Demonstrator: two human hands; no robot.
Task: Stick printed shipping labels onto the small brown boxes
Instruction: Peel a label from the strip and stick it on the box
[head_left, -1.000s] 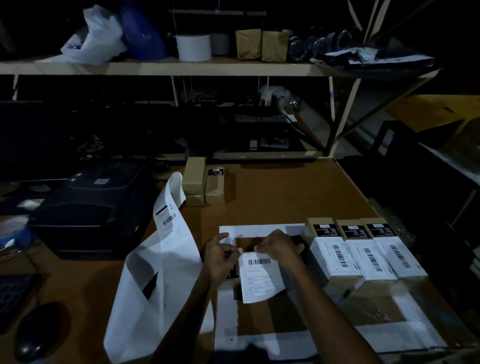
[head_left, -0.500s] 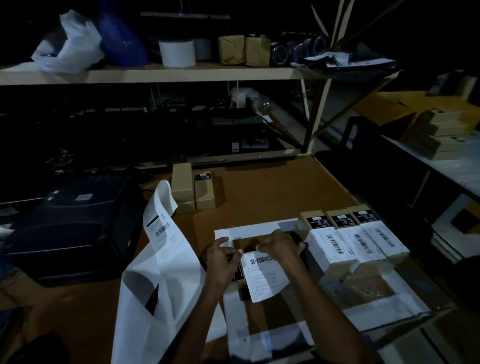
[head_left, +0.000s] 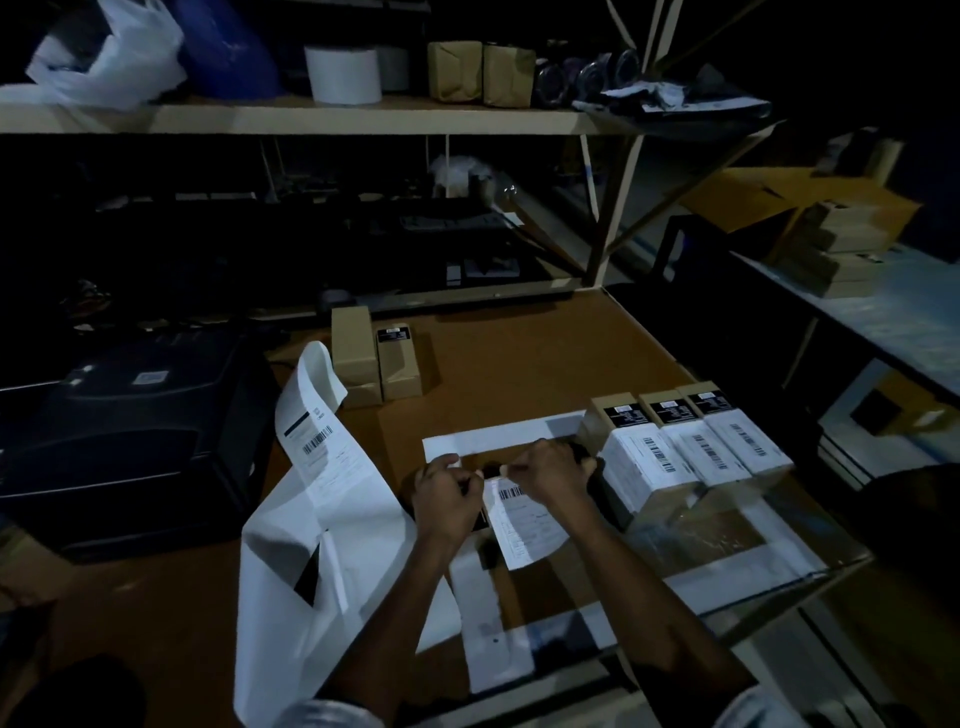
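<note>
A printed shipping label (head_left: 522, 522) with a barcode hangs between my hands over the brown table (head_left: 519, 364). My left hand (head_left: 447, 501) pinches its upper left corner and my right hand (head_left: 550, 475) pinches its upper right corner. A dark box under the label is mostly hidden by my hands. To the right stand three small brown boxes (head_left: 685, 447) in a row, each with a white label on top. Two bare small brown boxes (head_left: 374, 353) stand at the table's back. A long strip of label backing (head_left: 322, 499) trails from the printer on the left.
A black label printer (head_left: 130, 431) sits at the left. White paper sheets (head_left: 493, 639) lie on the table near me. A shelf (head_left: 311, 117) behind holds bags, a white roll and wrapped parcels. A side table at right carries stacked boxes (head_left: 836, 249).
The camera has shifted slightly. My hands have drawn closer together and lifted the label's top edge a little; the label still hangs between them.
</note>
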